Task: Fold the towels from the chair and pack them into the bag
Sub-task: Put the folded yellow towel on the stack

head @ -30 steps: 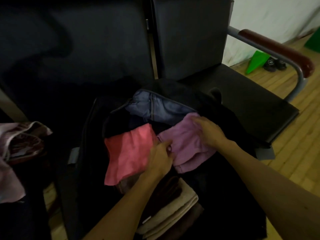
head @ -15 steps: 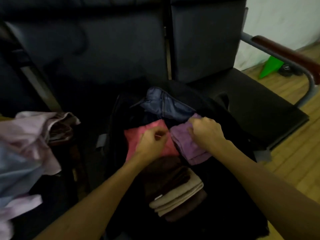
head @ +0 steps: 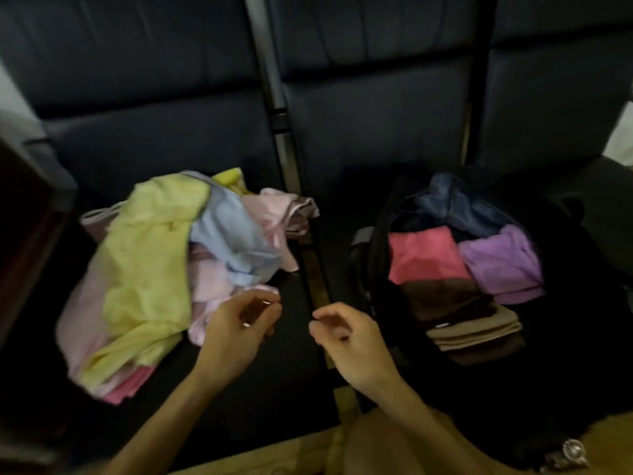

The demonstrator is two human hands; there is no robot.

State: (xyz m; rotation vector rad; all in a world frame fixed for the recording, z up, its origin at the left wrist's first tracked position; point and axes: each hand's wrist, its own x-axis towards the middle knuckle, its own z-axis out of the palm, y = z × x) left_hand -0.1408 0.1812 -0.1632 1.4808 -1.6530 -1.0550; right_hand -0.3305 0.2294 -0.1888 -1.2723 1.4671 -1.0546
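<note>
Now the empty, loosely curled left grip (head: 239,323) and right grip (head: 346,337) have quit the folded pink towel (head: 424,255) and folded purple towel (head: 503,265) packed in the black fabric bag (head: 375,269), so the crumpled pastel towel pile (head: 137,269) at the dark chair seat's (head: 274,389) left edge likely comes next.

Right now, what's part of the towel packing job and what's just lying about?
Job: loose towel pile, bag, pink towel, purple towel, brown stack, left hand, right hand.
Lying about: metal chair post, small shiny object.

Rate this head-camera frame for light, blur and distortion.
Head view: dim, the black bag nearly lost against the dark chair backs; motion blur softens the towel pile, left hand and right hand; the wide-angle lens bends the chair frame bar.
</note>
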